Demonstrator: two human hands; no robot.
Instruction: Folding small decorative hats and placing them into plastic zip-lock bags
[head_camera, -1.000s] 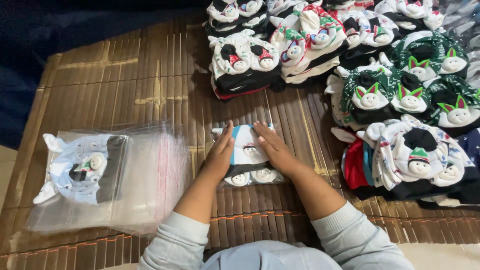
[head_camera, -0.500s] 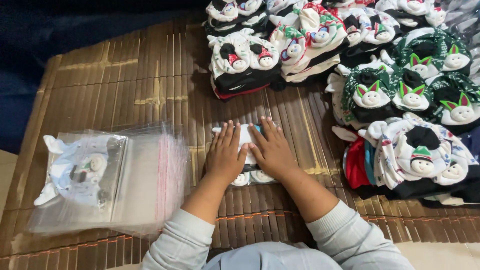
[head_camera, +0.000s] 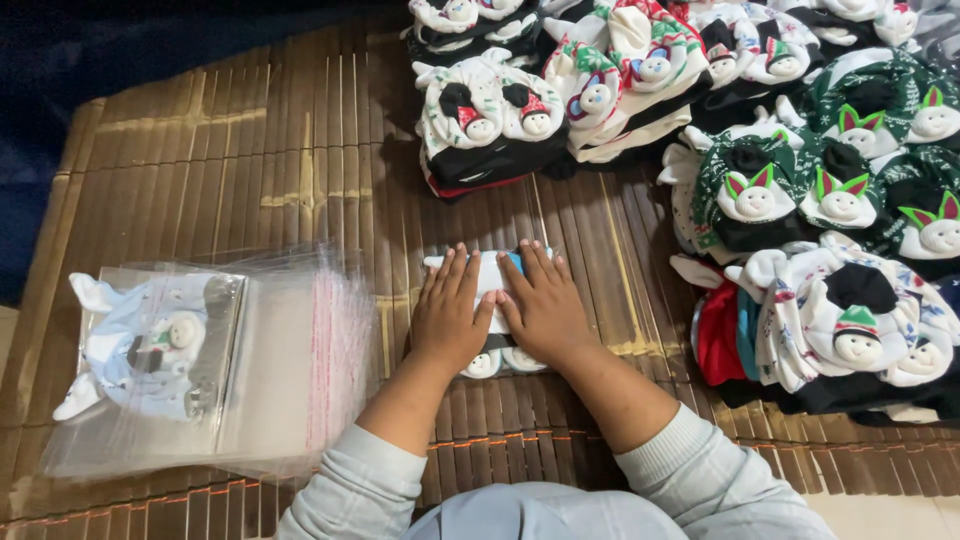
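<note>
A person seated on a brown bamboo mat presses both hands flat on a small folded pair of socks lying directly in front of them. The left hand and right hand lie side by side, thumbs almost touching, fingers spread and palms down; neither grips anything, they only hold the pair flat. The white and blue fabric shows beyond the fingertips, and two little round snowman faces peek out from under the heels of the palms. Just to the left of the left hand sits a stack of clear plastic bags, and on its far left side rests one bagged pale blue pair. Beyond and to the right of the right hand, near but not touching, are heaped piles of similar festive socks in green, black, white and red. As a judgement: the folded fabric may spring open once the pressure lifts, because nothing pins it; the slippery bags could slide apart if the left hand nudges them; and the near pile to the right could tumble into the working space.
</note>
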